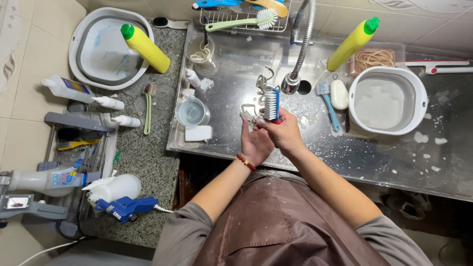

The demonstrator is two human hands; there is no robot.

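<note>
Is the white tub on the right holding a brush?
No: the white tub holds only cloudy water; the brush is in the right hand.

**Both hands raised together, forearms converging**

The left hand (254,143) is lifted in front of the body with its palm turned toward the right hand, fingers (246,117) pointing up and away, lightly curled. A beaded band circles the left wrist. The right hand (283,132) sits just beside it, touching it, fingers wrapped in a closed grip. Both forearms are bare, angling inward from grey sleeves at the elbows
</note>
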